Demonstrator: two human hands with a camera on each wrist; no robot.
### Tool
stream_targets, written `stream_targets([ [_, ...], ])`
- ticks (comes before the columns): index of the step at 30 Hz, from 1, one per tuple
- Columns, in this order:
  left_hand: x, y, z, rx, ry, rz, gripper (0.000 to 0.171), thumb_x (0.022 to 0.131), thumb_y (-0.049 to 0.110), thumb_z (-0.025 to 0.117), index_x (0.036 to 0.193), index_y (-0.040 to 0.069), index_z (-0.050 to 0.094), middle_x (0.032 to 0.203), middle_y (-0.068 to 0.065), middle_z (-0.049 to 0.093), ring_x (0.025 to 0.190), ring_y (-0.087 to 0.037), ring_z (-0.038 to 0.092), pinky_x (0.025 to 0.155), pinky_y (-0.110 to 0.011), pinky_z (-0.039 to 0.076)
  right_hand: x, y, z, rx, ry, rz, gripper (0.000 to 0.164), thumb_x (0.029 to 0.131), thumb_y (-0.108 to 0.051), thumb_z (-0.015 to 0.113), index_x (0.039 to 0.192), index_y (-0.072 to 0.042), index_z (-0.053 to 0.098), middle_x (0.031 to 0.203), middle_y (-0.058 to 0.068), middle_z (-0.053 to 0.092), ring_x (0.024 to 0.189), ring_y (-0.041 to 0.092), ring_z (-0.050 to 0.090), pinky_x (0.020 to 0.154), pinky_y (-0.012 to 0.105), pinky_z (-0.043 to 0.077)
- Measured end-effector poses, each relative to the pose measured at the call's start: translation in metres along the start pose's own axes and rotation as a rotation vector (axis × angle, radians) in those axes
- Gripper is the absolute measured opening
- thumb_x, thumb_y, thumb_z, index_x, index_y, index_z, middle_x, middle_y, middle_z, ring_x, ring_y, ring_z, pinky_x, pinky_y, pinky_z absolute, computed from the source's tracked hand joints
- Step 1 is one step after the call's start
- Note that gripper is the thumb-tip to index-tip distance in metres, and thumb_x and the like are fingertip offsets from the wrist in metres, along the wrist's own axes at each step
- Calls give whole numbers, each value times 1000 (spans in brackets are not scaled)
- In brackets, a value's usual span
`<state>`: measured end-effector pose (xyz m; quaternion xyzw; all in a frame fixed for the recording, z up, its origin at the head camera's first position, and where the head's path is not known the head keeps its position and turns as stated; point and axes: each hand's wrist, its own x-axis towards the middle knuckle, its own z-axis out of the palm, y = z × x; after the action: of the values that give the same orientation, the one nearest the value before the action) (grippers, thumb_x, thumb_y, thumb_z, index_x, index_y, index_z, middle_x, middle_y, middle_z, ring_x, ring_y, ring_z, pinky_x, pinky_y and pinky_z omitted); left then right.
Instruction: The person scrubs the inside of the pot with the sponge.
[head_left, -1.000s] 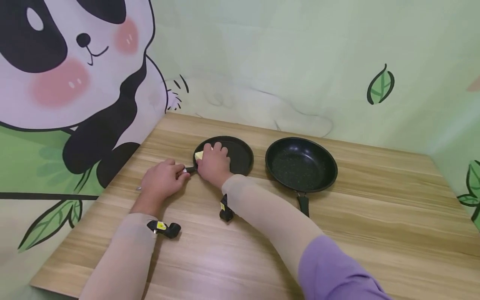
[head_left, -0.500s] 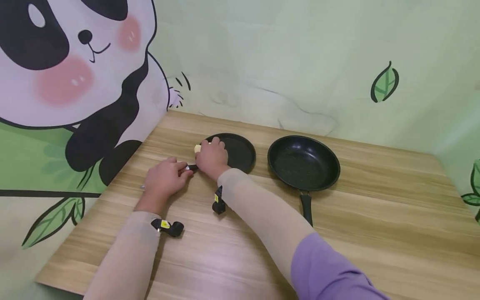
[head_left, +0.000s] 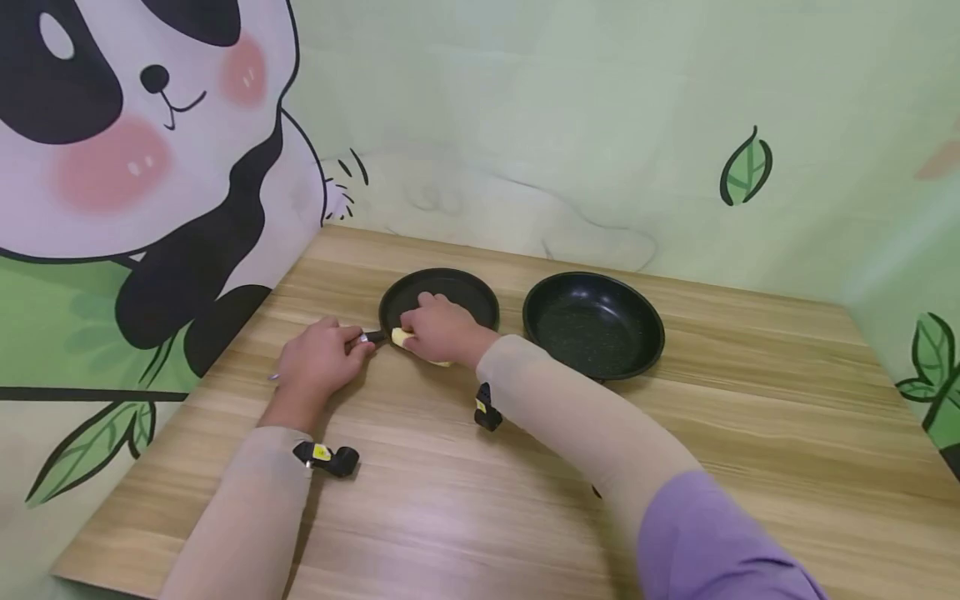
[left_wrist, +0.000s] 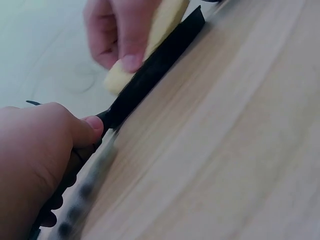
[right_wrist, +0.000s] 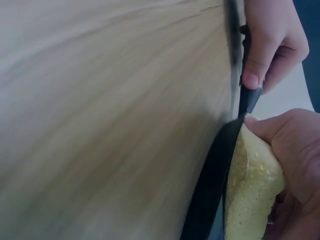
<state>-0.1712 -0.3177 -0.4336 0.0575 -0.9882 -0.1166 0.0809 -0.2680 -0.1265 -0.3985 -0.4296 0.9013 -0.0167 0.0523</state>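
The left hand [head_left: 318, 358] is gripping the handle [head_left: 374, 337] of the flat pan [head_left: 450, 286], reaching in from its left side; its thumb and fingers are clamping round the handle, the thumb lying along the top near the pan. The right hand [head_left: 446, 329] is holding the sponge [right_wrist: 252, 190] at the near edge of the flat pan; its thumb is pressing on one face and its fingers are curling over the other, so the sponge is being pinched between them. The sponge, a pale yellow block, is lying against the near rim of the flat pan, close to where the handle is joining it, and is standing up above that rim; whether it is touching the pan's floor cannot be told.

To the right of the flat pan, just beside it, the deep pan [head_left: 600, 325] is sitting on the table [head_left: 420, 492], its inside shining; its handle is mostly hiding behind the right arm. Behind the flat pan a pale green wall [head_left: 525, 108] is rising; a painted panda [head_left: 180, 167] is filling the space to the flat pan's left, and a painted leaf [head_left: 746, 171] is showing beyond it to the right.
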Motion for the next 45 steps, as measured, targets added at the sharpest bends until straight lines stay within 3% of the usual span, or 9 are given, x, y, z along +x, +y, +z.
stream_targets([
  [7, -5, -9, -1, 2, -15, -3, 29, 96, 48, 61, 97, 20, 69, 86, -5, 50, 76, -28, 53, 59, -45, 43, -9, 15, -1, -92, -44, -47, 26, 97, -42, 65, 118, -27, 71, 110, 1, 56, 95, 20, 52, 74, 33, 50],
  [14, -6, -11, -3, 5, -10, 9, 28, 97, 47, 61, 93, 19, 67, 85, -5, 49, 75, -27, 52, 60, -44, 42, -16, 28, -7, -85, -76, 34, 28, 97, -40, 66, 120, -26, 70, 115, 0, 58, 98, 20, 52, 79, 37, 51],
  [21, -7, -12, -7, 15, -12, 45, 27, 96, 43, 63, 87, 18, 66, 84, -4, 49, 72, -27, 52, 60, -44, 42, -9, 36, -2, -89, -28, 184, 25, 100, -33, 62, 118, -16, 68, 112, 5, 61, 101, 23, 53, 86, 37, 49],
  [28, -3, -10, -3, 43, -4, 130, 27, 95, 39, 67, 79, 18, 62, 81, -2, 49, 69, -23, 50, 59, -41, 41, 9, 46, 10, -62, 57, 341, 27, 103, -32, 58, 121, -12, 62, 116, 12, 59, 108, 28, 54, 93, 42, 47],
  [34, -2, -2, 0, 41, 6, 158, 29, 94, 38, 69, 75, 19, 59, 80, -2, 49, 67, -22, 49, 57, -40, 40, 27, 53, 20, -50, 157, 334, 26, 104, -32, 56, 122, -14, 62, 117, 9, 59, 112, 28, 54, 95, 44, 44],
  [39, -2, 3, 1, 35, -9, 114, 28, 95, 42, 66, 80, 18, 62, 82, -3, 50, 69, -24, 51, 59, -42, 41, 38, 51, 23, -55, 179, 309, 26, 105, -35, 54, 120, -15, 61, 116, 9, 58, 112, 28, 54, 95, 45, 45],
  [45, -2, 5, 0, 4, -18, -3, 29, 96, 46, 63, 85, 20, 65, 85, -4, 48, 73, -26, 51, 59, -42, 41, 46, 51, 18, -121, 126, 381, 37, 105, -39, 50, 131, -13, 59, 118, 13, 61, 112, 29, 57, 92, 45, 50],
])
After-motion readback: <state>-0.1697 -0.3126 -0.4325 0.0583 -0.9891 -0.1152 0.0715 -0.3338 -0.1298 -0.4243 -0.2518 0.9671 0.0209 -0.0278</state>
